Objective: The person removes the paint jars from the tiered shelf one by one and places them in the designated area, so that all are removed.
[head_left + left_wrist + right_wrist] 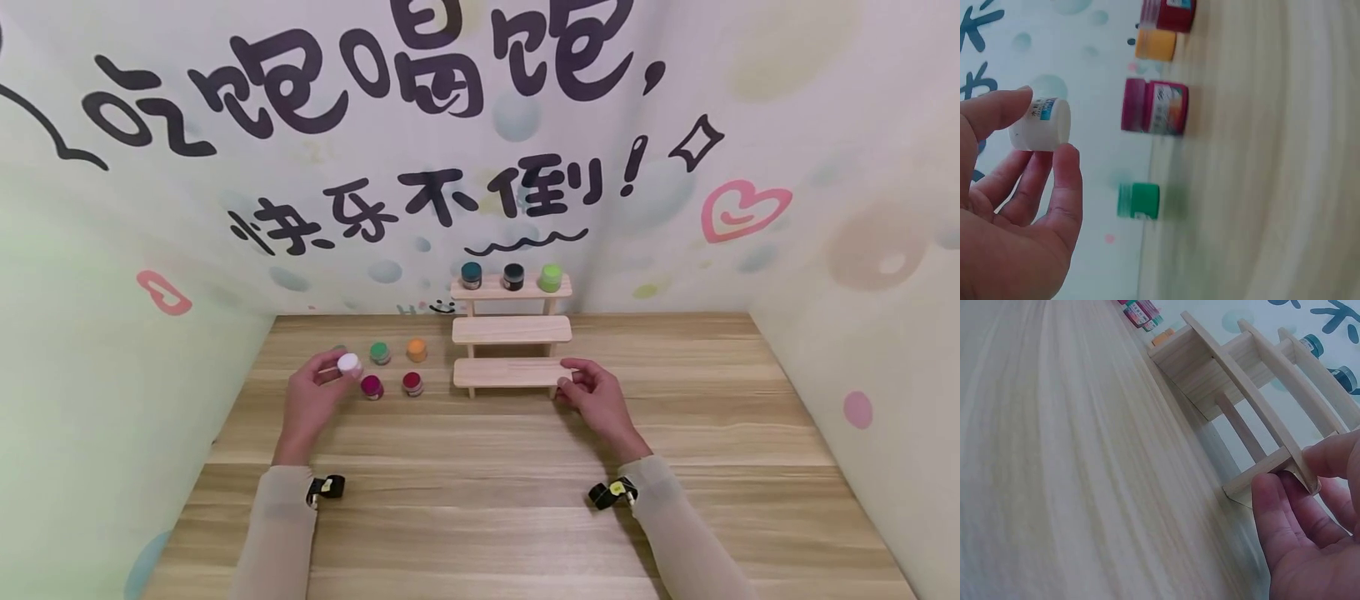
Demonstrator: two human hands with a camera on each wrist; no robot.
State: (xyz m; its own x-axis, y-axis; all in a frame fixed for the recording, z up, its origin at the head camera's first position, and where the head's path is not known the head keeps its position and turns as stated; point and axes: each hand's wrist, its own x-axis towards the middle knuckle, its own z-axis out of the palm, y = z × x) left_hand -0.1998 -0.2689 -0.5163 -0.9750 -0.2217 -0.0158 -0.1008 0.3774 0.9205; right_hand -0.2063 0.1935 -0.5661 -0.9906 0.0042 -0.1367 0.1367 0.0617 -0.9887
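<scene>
My left hand point(313, 402) pinches a small white paint jar point(1041, 125) between thumb and fingers, lifted above the table. Close beside it stand a magenta jar point(372, 387) and a green jar point(380, 353). At the other side, my right hand point(600, 404) grips the right end of the lowest step of a three-tier wooden stand point(512, 330); in the right wrist view its thumb lies over the board point(1260, 409) and its fingers are underneath. Teal point(471, 275), black point(513, 277) and light green point(551, 278) jars sit on the top step.
An orange jar point(417, 350) and a dark red jar point(412, 383) stand on the wooden table point(480, 500) between my left hand and the stand. A printed cloth wall point(360, 283) rises directly behind the stand, with further walls at both sides.
</scene>
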